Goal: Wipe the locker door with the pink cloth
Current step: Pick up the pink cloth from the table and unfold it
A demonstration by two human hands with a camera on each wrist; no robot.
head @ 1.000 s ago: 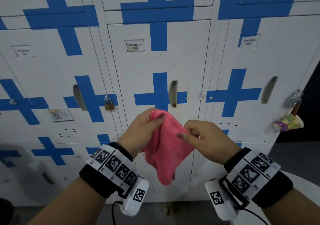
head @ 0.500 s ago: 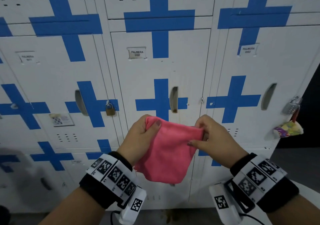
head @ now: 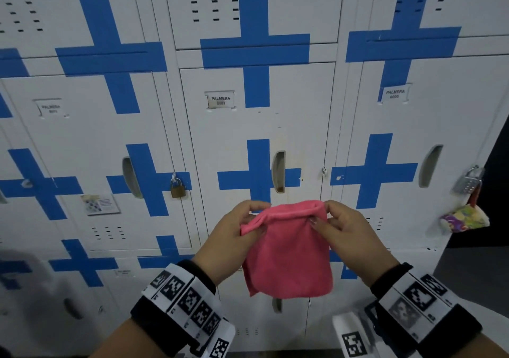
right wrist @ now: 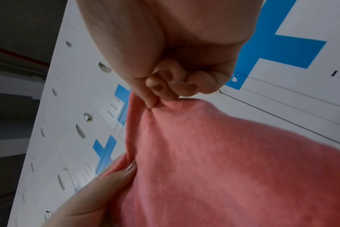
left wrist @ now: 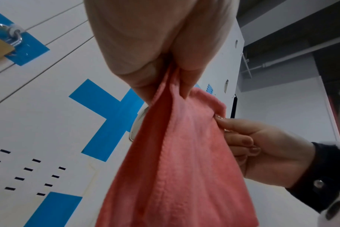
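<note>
A pink cloth (head: pixel 289 250) hangs folded between both hands, in front of the middle white locker door (head: pixel 292 126), not touching it. My left hand (head: pixel 237 233) pinches the cloth's upper left corner between thumb and fingers. At the upper right corner my right hand (head: pixel 341 228) pinches the folded top edge. In the left wrist view the cloth (left wrist: pixel 180 169) drops from my left hand (left wrist: pixel 165 73), with the right hand (left wrist: pixel 262 150) beside it. The right wrist view shows my right hand (right wrist: pixel 161 92) nipping the cloth (right wrist: pixel 223 169).
The lockers carry blue tape crosses (head: pixel 256 175). A brass padlock (head: pixel 177 188) hangs on the left door, a silver combination lock (head: pixel 468 181) with a colourful pouch (head: pixel 465 218) on the right one. The middle door has a recessed handle (head: pixel 278 171) and a label (head: pixel 220 100).
The hands have drawn apart and spread the cloth wider, its top edge now stretched flat between them. The view has tilted upward along the lockers.
</note>
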